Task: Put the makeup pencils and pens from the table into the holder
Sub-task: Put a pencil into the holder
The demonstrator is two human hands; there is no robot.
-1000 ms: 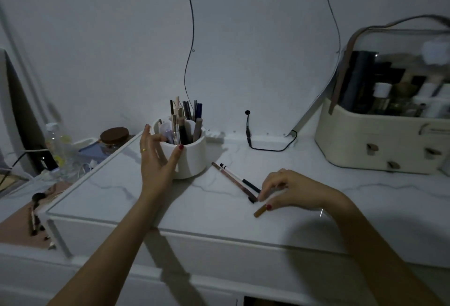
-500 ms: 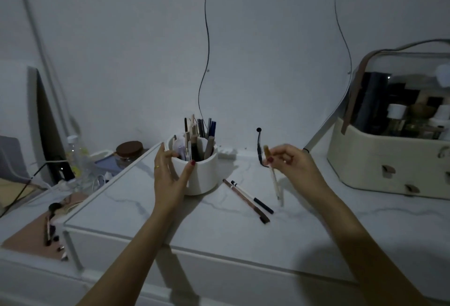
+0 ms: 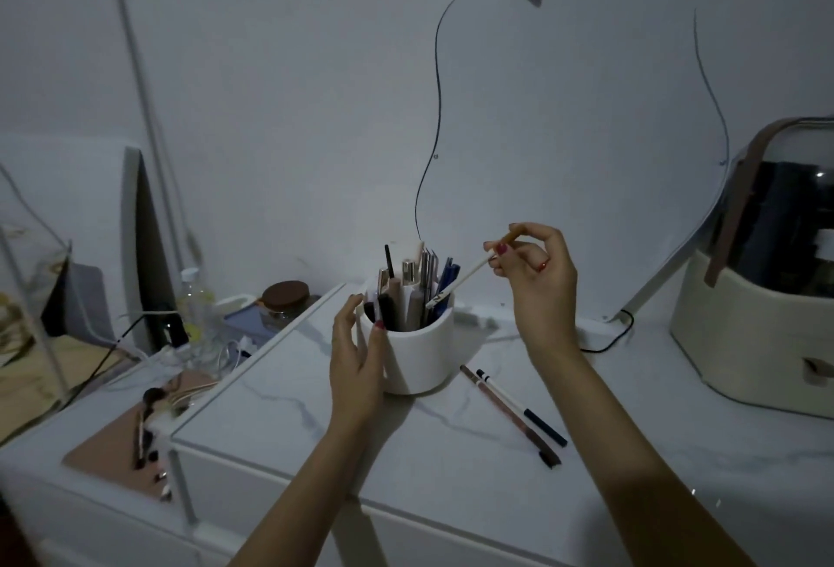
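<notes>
A white round holder point(image 3: 419, 352) stands on the marble table point(image 3: 451, 453), filled with several pens and pencils. My left hand point(image 3: 356, 352) rests against its left side with thumb at the rim. My right hand point(image 3: 537, 282) pinches a slim white pencil with a tan cap point(image 3: 465, 277) at its top end; the pencil's lower tip dips into the holder's right rim. Two pencils lie on the table right of the holder: a brown one point(image 3: 507, 415) and a white-and-black one point(image 3: 521, 406), side by side.
A cream cosmetics case with a clear lid point(image 3: 762, 295) stands at the far right. A black cable point(image 3: 604, 343) runs along the wall. Left of the table are a brown-lidded jar point(image 3: 286, 298), a bottle point(image 3: 194, 309) and brushes on a pink mat point(image 3: 135, 431).
My right hand lifted the tan-capped pencil from the table, carried it up and left, and its tip now enters the holder. My left hand stayed on the holder.
</notes>
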